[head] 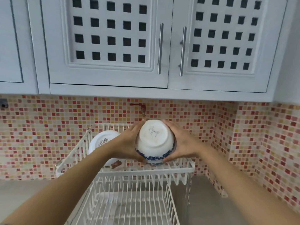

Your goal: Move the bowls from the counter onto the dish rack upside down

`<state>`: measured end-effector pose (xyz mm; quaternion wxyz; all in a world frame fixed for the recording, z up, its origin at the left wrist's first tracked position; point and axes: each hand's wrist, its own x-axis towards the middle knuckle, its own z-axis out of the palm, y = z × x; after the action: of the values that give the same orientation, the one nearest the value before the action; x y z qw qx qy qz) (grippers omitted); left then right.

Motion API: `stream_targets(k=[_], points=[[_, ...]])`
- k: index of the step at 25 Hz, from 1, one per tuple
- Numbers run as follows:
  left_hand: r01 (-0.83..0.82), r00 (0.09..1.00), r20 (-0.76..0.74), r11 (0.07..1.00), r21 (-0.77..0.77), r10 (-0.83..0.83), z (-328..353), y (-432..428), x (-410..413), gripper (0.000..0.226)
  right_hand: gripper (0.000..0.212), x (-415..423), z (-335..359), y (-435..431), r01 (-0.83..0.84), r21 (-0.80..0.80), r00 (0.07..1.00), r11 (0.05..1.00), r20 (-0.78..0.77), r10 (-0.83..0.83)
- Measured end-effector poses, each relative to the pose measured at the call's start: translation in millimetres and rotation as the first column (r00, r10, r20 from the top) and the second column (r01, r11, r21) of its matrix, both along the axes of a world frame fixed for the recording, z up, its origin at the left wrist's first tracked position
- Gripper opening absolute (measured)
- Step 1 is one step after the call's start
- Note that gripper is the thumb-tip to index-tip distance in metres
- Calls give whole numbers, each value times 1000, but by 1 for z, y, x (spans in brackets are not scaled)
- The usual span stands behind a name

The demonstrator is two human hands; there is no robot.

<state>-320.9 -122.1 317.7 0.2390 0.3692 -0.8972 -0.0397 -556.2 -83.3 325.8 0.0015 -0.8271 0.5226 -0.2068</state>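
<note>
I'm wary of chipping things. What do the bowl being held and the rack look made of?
The bowl looks like glazed ceramic: glossy white, blue printed rim band, a maker's mark on its base. The dish rack looks like white-coated metal wire, thin rods with a smooth, even finish; plastic can't be ruled out.

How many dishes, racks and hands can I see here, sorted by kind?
Bowls: 2, the blue-patterned bowl held upside down and the white dish already on the rack
Dish rack: 1
Hands: 2, left hand and right hand
Total: 5
</note>
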Motion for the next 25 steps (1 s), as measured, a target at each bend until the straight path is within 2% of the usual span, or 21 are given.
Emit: stream_targets(k=[10,17,20,23,24,25], points=[[-96,992,78,995,-15,97,-37,-18,-25,139,137,-14,-32,-34,-16,54,1000,998,-1,16],[-115,989,86,992,-59,120,-51,-25,-29,132,135,-12,-35,-33,5,35,996,999,-85,-2],[-139,984,115,990,15,136,-49,-21,-30,135,137,-12,-35,-31,39,62,993,997,-115,-32],[-107,993,-21,973,205,114,-36,-3,-26,128,133,-11,-35,-17,43,161,995,986,-92,-29],[-104,991,-59,971,214,119,-31,2,-22,121,127,-13,-33,-12,34,217,999,976,-40,-26],[-120,984,-112,982,146,137,-27,9,-19,111,120,-12,-31,-5,24,208,1000,978,8,-26]])
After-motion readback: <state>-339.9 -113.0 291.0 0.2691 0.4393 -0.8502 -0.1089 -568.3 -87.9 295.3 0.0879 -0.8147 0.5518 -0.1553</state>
